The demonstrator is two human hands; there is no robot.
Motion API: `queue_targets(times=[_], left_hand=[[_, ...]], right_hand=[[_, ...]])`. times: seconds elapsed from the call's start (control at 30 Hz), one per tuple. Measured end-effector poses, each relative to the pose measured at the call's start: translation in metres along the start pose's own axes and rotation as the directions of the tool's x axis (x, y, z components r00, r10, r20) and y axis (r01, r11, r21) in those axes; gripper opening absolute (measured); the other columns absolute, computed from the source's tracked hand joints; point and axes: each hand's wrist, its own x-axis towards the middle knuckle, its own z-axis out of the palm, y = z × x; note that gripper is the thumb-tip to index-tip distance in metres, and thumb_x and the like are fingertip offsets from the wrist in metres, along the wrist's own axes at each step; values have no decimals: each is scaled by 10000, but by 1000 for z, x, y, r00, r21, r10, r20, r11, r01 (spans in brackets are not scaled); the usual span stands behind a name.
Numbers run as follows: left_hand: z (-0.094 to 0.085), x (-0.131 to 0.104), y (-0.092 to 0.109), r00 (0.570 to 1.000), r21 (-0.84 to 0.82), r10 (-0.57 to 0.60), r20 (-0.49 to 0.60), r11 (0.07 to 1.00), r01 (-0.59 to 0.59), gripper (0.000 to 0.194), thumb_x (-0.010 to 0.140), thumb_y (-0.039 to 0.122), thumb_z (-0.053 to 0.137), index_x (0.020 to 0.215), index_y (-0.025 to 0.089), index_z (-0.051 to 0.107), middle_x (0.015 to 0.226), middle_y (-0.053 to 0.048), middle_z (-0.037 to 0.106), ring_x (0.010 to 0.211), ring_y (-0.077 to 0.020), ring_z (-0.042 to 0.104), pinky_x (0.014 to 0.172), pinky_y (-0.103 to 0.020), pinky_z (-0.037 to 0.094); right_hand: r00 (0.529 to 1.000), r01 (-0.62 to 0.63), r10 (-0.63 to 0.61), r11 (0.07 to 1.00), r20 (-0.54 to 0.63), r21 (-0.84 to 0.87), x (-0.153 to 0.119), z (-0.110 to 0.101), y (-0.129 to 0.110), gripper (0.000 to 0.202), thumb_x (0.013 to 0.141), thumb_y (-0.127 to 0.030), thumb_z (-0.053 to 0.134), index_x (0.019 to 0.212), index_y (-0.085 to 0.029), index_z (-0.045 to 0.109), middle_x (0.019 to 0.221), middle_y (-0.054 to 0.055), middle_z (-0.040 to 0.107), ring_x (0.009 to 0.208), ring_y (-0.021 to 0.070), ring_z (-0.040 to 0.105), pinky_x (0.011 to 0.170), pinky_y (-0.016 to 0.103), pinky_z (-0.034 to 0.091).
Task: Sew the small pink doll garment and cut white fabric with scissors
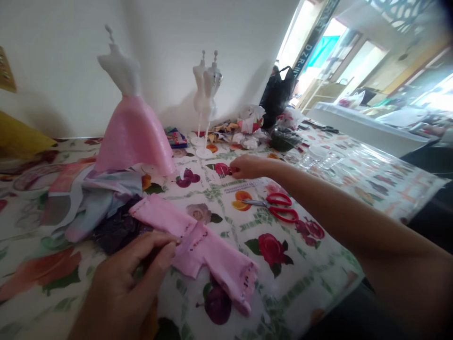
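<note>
Left hand point(130, 278) pinching pink garment point(226, 267), right arm point(318, 208) stretched forward, right hand point(247, 167) curled, cannot tell whether grasping anything

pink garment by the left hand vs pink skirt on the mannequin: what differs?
The pink garment lies spread on the tablecloth; the pink skirt stands flared on the mannequin. The garment bears rows of small dots; the skirt looks plain. The left hand is at the garment; neither hand is at the skirt. Both are pink.
</note>
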Motion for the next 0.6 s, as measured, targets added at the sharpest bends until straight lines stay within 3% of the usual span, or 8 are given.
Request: queue_targets(times=[0.23, 0.6], left_hand=[[-2, 2, 7, 1000, -1, 13, -25, 1000, -13, 215, 861, 485, 586, 889, 313, 712, 849, 73, 737, 729, -124, 667, 704, -142, 516], [-3, 3, 16, 993, -202, -89, 78, 974, 103, 249, 874, 477, 587, 897, 265, 715, 762, 25, 680, 706, -148, 602, 649, -195, 490]], right_hand=[[997, -69, 70, 997, 11, -37, -2, -10, -3, 146, 840, -274, 597, 827, -149, 670, 907, 113, 652, 790, 208, 557, 598, 305, 320], [998, -49, 52, 988, -23, 149, -8, -10, 28, 225, 845, -383, 639, 806, -161, 652, 812, 52, 649, 683, 147, 533, 601, 278, 363]])
